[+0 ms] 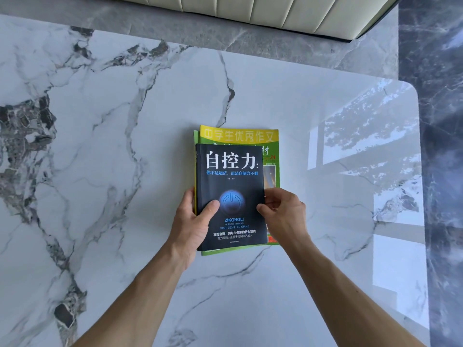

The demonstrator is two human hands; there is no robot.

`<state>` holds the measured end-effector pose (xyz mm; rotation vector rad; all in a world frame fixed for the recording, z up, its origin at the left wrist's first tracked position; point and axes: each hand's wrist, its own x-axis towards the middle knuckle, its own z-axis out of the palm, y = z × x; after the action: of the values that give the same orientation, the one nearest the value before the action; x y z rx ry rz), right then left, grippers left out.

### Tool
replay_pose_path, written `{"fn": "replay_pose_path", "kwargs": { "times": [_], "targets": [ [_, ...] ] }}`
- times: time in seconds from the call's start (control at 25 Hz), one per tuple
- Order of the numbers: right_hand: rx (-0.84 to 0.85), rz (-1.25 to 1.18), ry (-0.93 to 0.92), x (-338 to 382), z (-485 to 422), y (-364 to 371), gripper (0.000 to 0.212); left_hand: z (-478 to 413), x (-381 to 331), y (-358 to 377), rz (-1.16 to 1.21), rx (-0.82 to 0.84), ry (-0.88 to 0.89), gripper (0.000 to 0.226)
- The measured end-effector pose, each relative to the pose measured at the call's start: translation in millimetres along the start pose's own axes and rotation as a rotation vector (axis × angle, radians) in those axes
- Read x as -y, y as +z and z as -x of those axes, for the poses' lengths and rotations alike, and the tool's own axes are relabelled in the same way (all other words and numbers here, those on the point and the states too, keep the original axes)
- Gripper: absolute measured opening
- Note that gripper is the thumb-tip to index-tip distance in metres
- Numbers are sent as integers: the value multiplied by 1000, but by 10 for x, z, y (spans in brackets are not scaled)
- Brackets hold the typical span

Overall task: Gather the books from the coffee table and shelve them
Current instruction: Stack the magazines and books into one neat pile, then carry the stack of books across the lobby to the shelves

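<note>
Lying in a small stack just right of the frame's centre, the books sit on the white marble table [100,146]. On top is a black book [230,176] titled "ZIKONGLI"; beneath it a green and yellow book [240,135] juts out at the top and right. The left hand [193,221] clamps the stack's left edge, thumb pressed on the black cover. The right hand [285,211] pinches the black book's right edge. A cream sofa [250,11] fills the upper edge.

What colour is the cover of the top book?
Black cover, with a blue power symbol; head view.
</note>
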<state>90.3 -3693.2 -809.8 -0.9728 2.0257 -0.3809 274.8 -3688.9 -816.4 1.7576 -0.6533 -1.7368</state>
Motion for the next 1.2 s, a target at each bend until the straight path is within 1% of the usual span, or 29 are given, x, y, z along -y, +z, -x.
{"fn": "replay_pose_path", "kwargs": {
  "times": [0.04,0.12,0.2,0.28,0.32,0.36,0.4,0.44,0.48,0.52,0.72,0.88,1.04,1.08,1.2],
  "targets": [
    [-22,21,13,-23,-5,-2,36,6,-8,12,4,-10,14,26],
    [-52,-15,63,-63,-23,-24,65,5,-37,-7,31,5,30,26],
    [-19,-192,139,-58,-35,-86,84,4,-72,-57,61,43,40,27],
    [93,-376,208,-49,-47,-164,92,38,-123,-99,97,77,48,27],
    [173,-463,233,-41,-56,-212,91,66,-163,-119,116,94,54,28],
    [263,-546,242,-32,-59,-259,85,99,-207,-144,128,115,62,29],
    [343,-614,226,-17,-52,-301,76,134,-256,-179,134,135,73,30],
    [388,-652,194,17,-22,-346,65,169,-306,-215,135,148,84,30],
    [396,-659,157,53,12,-387,55,206,-356,-254,132,154,99,31],
    [386,-648,123,113,57,-425,50,247,-408,-296,125,155,116,31],
    [395,-665,-3,603,419,-670,46,691,-807,-439,114,134,203,32],
    [359,-672,-142,1290,831,-1065,41,1249,-1538,-560,78,118,341,34],
    [323,-691,-315,2149,1427,-1657,22,2071,-2454,-682,50,79,515,32],
    [316,-701,-358,2354,1623,-1840,22,2340,-2682,-704,32,70,552,31],
    [334,-716,-496,2929,2204,-2342,34,3152,-3273,-771,1,21,661,31]
  ]
}}
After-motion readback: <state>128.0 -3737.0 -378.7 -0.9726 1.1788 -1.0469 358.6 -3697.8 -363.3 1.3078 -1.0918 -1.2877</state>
